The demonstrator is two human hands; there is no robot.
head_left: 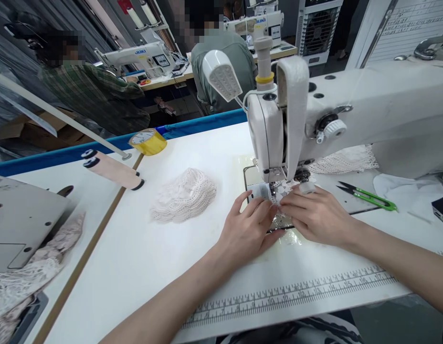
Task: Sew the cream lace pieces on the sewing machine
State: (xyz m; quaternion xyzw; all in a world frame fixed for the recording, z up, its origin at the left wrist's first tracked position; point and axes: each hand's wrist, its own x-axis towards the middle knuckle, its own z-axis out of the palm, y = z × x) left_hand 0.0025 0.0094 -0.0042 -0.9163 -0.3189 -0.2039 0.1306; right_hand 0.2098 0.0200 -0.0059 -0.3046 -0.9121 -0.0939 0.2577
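Note:
A small piece of white lace (283, 190) lies at the needle and presser foot of the white sewing machine (268, 129). My left hand (248, 227) rests on the metal plate just left of it, fingers bent and fingertips on the lace's near edge, thumb pointing right. From the other side my right hand (318, 217) has its fingers closed over the lace, close to the presser foot; its fingertips partly hide the fabric. A pile of cream lace pieces (185, 196) sits on the white table, left of my hands. More lace (345, 160) lies behind the needle, under the machine arm.
Green-handled thread snips (372, 196) lie right of my right hand. A yellow tape roll (148, 142) and pink thread cones (112, 169) are at the back left. Printed ruler markings (279, 296) run along the front edge. Two people sit at other sewing machines beyond the table.

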